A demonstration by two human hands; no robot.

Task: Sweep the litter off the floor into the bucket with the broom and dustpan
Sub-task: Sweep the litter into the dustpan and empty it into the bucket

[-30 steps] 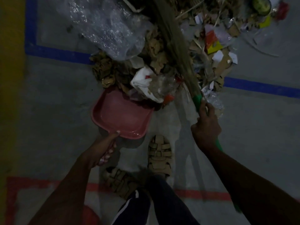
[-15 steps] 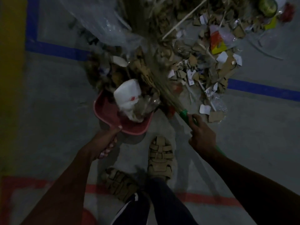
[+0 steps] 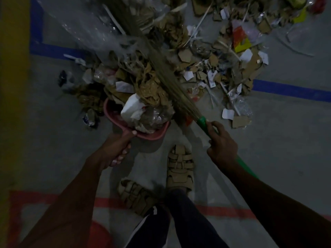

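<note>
A pink dustpan (image 3: 152,136) sits on the grey floor, its tray filled with white paper, clear plastic and brown scraps. My left hand (image 3: 116,149) grips its handle from behind. A straw broom (image 3: 166,74) with a green handle (image 3: 203,122) slants from upper left down to my right hand (image 3: 223,145), which grips the handle. The bristles lie across the litter pile (image 3: 206,68) just beyond the dustpan's mouth. A red curved shape (image 3: 100,235) at the bottom edge may be the bucket; I cannot tell.
Clear plastic sheeting (image 3: 86,25) lies at the upper left. Blue tape lines (image 3: 290,90) cross the floor, a red line (image 3: 223,211) runs near my feet. My sandalled feet (image 3: 180,167) stand just behind the dustpan. A yellow strip (image 3: 12,104) borders the left.
The broom swept left and towards me, pushing white paper, plastic and brown scraps into the dustpan, which was nearly bare a second ago. Both hands kept their grips.
</note>
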